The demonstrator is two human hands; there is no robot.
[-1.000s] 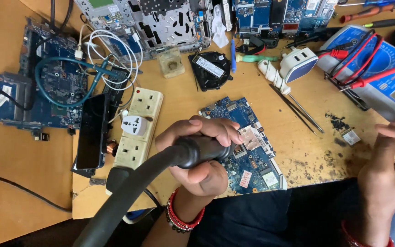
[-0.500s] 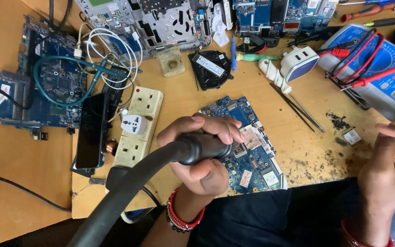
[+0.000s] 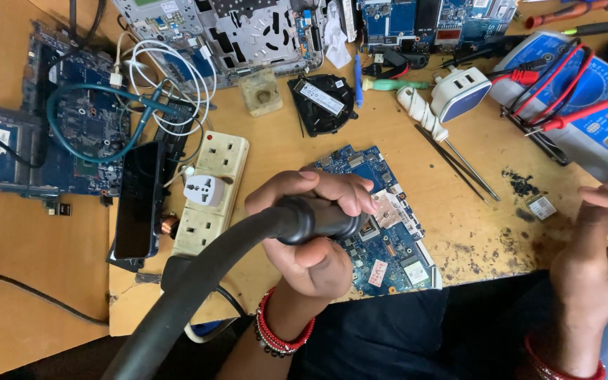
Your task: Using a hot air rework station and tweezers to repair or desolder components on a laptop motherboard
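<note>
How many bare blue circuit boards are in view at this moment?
3 at least. One board lies under the left hand holding the black hot-air handle; a second sits far left beneath cables; a third runs along the top edge, partly cut off.

Left hand (image 3: 314,232) edged the black hose handle (image 3: 318,218) slightly rightward

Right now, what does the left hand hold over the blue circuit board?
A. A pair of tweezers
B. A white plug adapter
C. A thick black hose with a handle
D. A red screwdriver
C. The left hand is wrapped around the handle of a thick black hose, whose tip sits over the blue circuit board.
</note>
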